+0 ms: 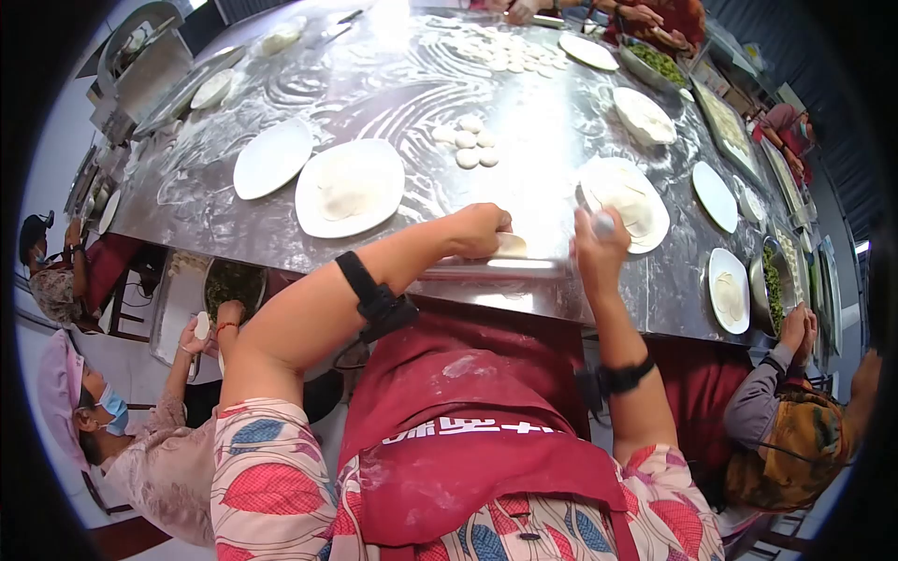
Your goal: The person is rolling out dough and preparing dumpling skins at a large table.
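Note:
My left hand (482,231) is at the near edge of the metal table, its fingers closed on a flat, pale dough round (511,245). To its right, my right hand (601,238) is wrapped round what looks like a rolling pin (603,222); only its rounded grey end shows. Just behind my right hand, a white plate (657,217) holds thin dough wrappers (632,204). Another white plate with wrappers (350,190) lies left of my hands. Several small dough pieces (468,140) sit on the floured metal farther back.
An empty white plate (272,159) is at the left, with more plates along the right side. More dough pieces (514,51) lie at the back. Bowls of green filling (773,285) stand near co-workers, who sit at left and right; other people's hands (655,23) show across the table (215,210).

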Tool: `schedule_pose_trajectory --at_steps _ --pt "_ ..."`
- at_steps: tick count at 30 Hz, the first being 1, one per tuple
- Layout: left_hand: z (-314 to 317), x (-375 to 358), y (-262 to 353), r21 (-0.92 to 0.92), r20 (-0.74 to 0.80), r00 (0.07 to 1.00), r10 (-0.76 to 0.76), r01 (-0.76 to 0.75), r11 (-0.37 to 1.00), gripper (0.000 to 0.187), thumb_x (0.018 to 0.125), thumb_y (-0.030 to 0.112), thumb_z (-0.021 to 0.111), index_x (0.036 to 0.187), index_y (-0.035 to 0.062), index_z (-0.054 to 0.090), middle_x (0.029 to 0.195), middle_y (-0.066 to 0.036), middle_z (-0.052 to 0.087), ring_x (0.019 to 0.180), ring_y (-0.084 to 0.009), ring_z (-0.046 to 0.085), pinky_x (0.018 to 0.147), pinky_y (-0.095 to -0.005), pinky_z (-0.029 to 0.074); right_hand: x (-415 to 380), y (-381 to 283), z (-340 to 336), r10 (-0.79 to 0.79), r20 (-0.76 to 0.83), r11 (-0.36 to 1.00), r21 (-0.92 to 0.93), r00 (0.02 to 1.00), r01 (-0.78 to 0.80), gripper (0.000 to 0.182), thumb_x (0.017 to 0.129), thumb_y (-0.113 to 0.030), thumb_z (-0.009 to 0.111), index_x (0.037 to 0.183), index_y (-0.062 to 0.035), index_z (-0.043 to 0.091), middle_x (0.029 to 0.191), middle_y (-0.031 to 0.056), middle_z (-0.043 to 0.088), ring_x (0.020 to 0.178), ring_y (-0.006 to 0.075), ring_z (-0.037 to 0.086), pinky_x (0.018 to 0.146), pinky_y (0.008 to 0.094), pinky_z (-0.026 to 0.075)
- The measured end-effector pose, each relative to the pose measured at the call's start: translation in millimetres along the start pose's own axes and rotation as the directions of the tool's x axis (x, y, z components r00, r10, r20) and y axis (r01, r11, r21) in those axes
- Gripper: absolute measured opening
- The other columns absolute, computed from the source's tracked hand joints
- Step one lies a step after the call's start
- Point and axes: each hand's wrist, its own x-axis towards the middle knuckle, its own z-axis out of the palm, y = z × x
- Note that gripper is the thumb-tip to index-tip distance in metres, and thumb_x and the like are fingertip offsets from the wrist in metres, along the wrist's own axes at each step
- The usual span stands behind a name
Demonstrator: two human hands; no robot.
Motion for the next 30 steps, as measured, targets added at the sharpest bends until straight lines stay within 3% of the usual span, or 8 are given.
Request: schedule_pose_trajectory --at_steps 4,6,11,13,19,22,25,30 --pt "4 17 -13 0.115 -0.155 0.988 0.024 -0.006 0.993 0.026 0.083 0.022 0.059 0.092 -0.0013 0.067 0.087 -0.023 0.065 0.084 -0.0348 0.063 0.076 -0.0411 0.048 48 17 37 -0.08 0.031 0.992 -0.093 0.996 0.083 0.016 0.084 -0.007 0.065 0.075 -0.0022 0.052 0.057 0.0004 0.055 0.048 0.0069 0.047 0.044 0.0244 0.036" --pt "5 13 -9 0.072 -0.127 0.991 -0.049 0.059 0.996 0.029 0.083 0.026 0.06 0.093 -0.0005 0.067 0.09 -0.024 0.065 0.087 -0.0369 0.063 0.078 -0.0424 0.048 35 4 28 0.062 0.052 0.991 0.116 0.997 -0.067 0.012 0.084 -0.007 0.063 0.079 -0.0024 0.054 0.058 0.0006 0.055 0.046 0.0068 0.047 0.042 0.0237 0.035" --pt "16 8 -7 0.21 -0.068 0.998 -0.01 0.024 0.977 0.033 0.069 0.025 0.068 0.093 0.0027 0.064 0.09 -0.02 0.065 0.09 -0.0369 0.061 0.077 -0.0424 0.048 -30 -32 -13 0.16 0.031 0.981 0.105 0.987 -0.162 0.019 0.085 -0.002 0.063 0.075 -0.0057 0.047 0.055 0.001 0.051 0.042 0.0076 0.048 0.037 0.0223 0.036" --pt "19 7 -14 0.145 -0.131 0.985 0.113 -0.094 0.985 0.033 0.068 0.023 0.067 0.093 0.0015 0.063 0.09 -0.02 0.064 0.087 -0.0359 0.061 0.075 -0.0413 0.048 -40 -28 -20 0.108 0.054 0.987 0.116 0.993 -0.114 0.021 0.087 -0.002 0.062 0.076 -0.0059 0.045 0.054 0.0015 0.05 0.042 0.0078 0.048 0.037 0.0224 0.036" --pt "-50 -39 -45 -0.126 -0.235 0.972 -0.011 -0.019 0.992 0.036 0.067 0.012 0.069 0.101 -0.0002 0.061 0.091 -0.016 0.065 0.086 -0.0236 0.062 0.076 -0.0338 0.049 -31 -18 -18 0.064 0.086 0.984 0.16 0.994 -0.078 0.021 0.088 -0.002 0.062 0.076 -0.0059 0.044 0.054 0.0017 0.049 0.042 0.0076 0.048 0.038 0.0226 0.035" --pt "-109 -63 -75 -0.035 -0.372 0.923 -0.095 0.088 0.995 0.038 0.067 0.013 0.068 0.102 -0.0016 0.062 0.094 -0.016 0.065 0.089 -0.0237 0.062 0.079 -0.0343 0.049 -29 -18 -17 0.051 0.079 0.983 0.173 0.996 -0.064 0.021 0.087 -0.002 0.063 0.076 -0.0056 0.045 0.053 0.0013 0.049 0.042 0.0075 0.047 0.038 0.0226 0.035" --pt "-149 -67 -77 0.295 -0.59 0.778 -0.218 0.458 0.838 0.043 0.078 0.022 0.069 0.114 0.0003 0.057 0.11 -0.019 0.061 0.102 -0.0324 0.059 0.087 -0.0386 0.047 -32 -16 -19 0.029 0.069 0.983 0.176 0.997 -0.041 0.021 0.087 -0.002 0.064 0.076 -0.0052 0.046 0.052 0.001 0.049 0.042 0.0074 0.048 0.038 0.0224 0.035" --pt "-120 9 -75 0.455 -0.364 0.931 0.028 0.152 0.877 0.037 0.084 0.009 0.056 0.121 0.0038 0.053 0.12 -0.02 0.055 0.11 -0.0363 0.054 0.093 -0.0411 0.043 -32 -15 -20 -0.006 0.073 0.988 0.156 0.997 -0.005 0.02 0.088 -0.003 0.062 0.077 -0.0059 0.046 0.052 0.0005 0.049 0.042 0.0071 0.048 0.038 0.0215 0.035"
